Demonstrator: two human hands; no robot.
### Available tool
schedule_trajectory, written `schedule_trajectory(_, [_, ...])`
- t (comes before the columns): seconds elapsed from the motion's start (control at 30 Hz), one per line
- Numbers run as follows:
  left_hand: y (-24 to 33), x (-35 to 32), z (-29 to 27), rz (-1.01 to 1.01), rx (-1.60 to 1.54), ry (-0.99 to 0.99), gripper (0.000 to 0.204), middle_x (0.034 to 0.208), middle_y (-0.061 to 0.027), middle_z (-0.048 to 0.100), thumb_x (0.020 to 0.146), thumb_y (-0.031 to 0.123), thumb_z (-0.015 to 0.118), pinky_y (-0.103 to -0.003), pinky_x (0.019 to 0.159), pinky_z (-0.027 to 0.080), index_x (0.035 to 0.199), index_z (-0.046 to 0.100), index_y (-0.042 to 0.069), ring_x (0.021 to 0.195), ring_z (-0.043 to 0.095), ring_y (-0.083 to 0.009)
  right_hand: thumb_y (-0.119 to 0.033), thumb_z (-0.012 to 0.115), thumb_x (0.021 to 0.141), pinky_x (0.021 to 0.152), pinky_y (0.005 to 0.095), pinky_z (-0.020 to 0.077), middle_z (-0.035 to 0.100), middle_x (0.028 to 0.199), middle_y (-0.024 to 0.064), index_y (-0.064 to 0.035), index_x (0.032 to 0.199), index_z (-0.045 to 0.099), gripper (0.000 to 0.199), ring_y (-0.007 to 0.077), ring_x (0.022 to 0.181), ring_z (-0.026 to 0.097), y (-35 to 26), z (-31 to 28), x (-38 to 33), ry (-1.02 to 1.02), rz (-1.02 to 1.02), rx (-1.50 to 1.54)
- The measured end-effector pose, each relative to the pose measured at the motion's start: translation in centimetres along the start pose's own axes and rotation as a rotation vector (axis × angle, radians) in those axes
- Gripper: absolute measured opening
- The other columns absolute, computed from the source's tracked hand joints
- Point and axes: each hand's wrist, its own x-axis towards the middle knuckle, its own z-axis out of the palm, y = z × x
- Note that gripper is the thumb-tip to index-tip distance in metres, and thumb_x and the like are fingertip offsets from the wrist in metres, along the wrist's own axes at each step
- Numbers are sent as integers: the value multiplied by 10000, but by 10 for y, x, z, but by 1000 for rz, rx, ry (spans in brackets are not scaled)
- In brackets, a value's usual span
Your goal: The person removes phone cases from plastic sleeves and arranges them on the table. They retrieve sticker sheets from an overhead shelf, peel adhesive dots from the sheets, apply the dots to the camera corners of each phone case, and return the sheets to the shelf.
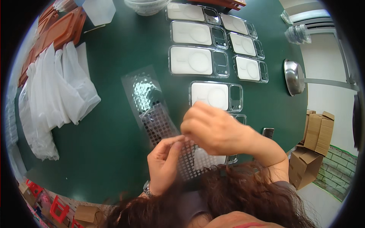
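Note:
My left hand (164, 161) pinches the upper edge of a clear sheet with rows of small round dots (187, 167). Right by its fingertips, my right hand (213, 127) is closed with fingers bent; whatever it pinches there is hidden. A clear phone case with a white insert (197, 91) lies just beyond my right hand, partly covered by it. Further cases lie under my right forearm and behind the dotted sheet, mostly hidden. To the left of my hands, another clear strip (157, 121) with dark dots and a shiny, bare upper part rests on the green table (114, 152).
Several phone cases (190, 60) lie in two columns at the far middle. White plastic bags (57, 87) and brown trays (62, 28) fill the left side. A metal bowl (294, 77) stands at the right edge, with cardboard boxes (317, 133) beyond. A clear tub (146, 5) sits at the back.

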Motion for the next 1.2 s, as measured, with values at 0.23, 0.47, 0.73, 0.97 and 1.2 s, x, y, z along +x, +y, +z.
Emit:
schedule_trajectory(0.23, [9, 9, 0, -167, -67, -44, 189, 1146, -195, 684, 1000, 8, 509, -336, 971, 502, 1139, 609, -70, 1065, 654, -204, -154, 554, 990, 704, 252, 426, 570, 832, 48, 2, 1000, 574, 158, 120, 745, 484, 180, -131, 30, 370, 644, -279])
schedule_trajectory(0.47, [15, 11, -4, -249, -85, -72, 183, 1142, -185, 691, 981, -24, 512, -328, 985, 484, 1115, 626, -73, 1085, 645, -198, -175, 556, 988, 703, 292, 432, 596, 848, 65, -5, 1027, 571, 174, 155, 748, 493, 227, -116, 40, 186, 564, -355])
schedule_trajectory(0.73, [15, 9, -6, -265, -83, -67, 189, 1139, -177, 695, 977, -26, 510, -323, 981, 482, 1113, 632, -73, 1082, 643, -188, -167, 567, 973, 680, 309, 427, 580, 812, 88, -15, 1018, 570, 159, 174, 719, 484, 220, -113, 47, 91, 574, -427])
schedule_trajectory(0.97, [15, 9, -5, -277, -105, -61, 188, 1138, -176, 694, 976, -20, 513, -327, 980, 484, 1112, 632, -73, 1079, 644, -189, -153, 593, 950, 683, 308, 434, 606, 818, 96, 4, 966, 598, 158, 175, 723, 506, 221, -119, 50, 83, 565, -408])
schedule_trajectory(1.2, [16, 7, -8, -271, -123, -41, 211, 1165, -193, 677, 1008, 32, 489, -341, 990, 485, 1151, 601, -75, 1096, 640, -209, -105, 599, 941, 750, 293, 460, 634, 901, 75, -11, 1081, 685, 190, 172, 783, 565, 207, -105, 37, 229, 463, -415])
